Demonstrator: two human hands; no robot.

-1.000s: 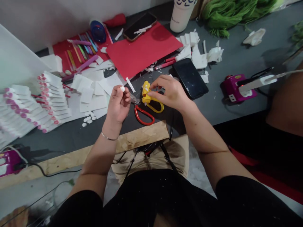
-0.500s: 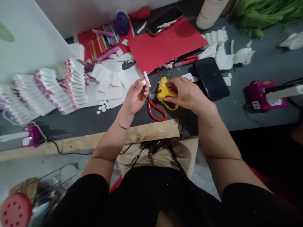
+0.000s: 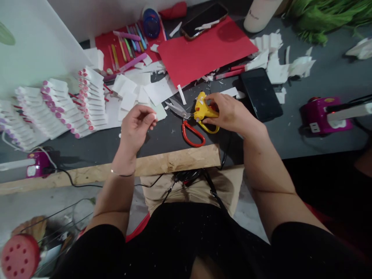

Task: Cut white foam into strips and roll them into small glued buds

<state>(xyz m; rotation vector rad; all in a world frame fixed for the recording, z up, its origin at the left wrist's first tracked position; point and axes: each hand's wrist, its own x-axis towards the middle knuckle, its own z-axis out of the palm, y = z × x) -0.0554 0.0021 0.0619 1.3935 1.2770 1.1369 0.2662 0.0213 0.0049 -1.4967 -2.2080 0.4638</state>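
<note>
My left hand (image 3: 136, 126) is closed in a pinch over the dark table, with a small white piece (image 3: 155, 116) at its fingertips. It partly hides the small white pieces on the table. My right hand (image 3: 228, 112) grips a yellow glue gun (image 3: 201, 106), whose body shows to the left of the fingers. Scissors with red and yellow handles (image 3: 192, 133) lie with open blades between my hands, partly under the glue gun. Just above the blades is a small white paper roll (image 3: 181, 95). White paper squares (image 3: 128, 99) lie beyond my left hand.
Rows of white rolls with pink tips (image 3: 91, 100) stand at the left. Red paper (image 3: 203, 54), markers (image 3: 128, 48) and a phone (image 3: 205, 20) are at the back. Another phone (image 3: 260, 95) and a purple power block (image 3: 325, 116) lie right. A wooden strip (image 3: 180, 159) edges the table.
My left hand has moved left, away from the scissors and glue gun, uncovering the scissor blades and covering most of the small white pieces. My right hand stays on the glue gun.
</note>
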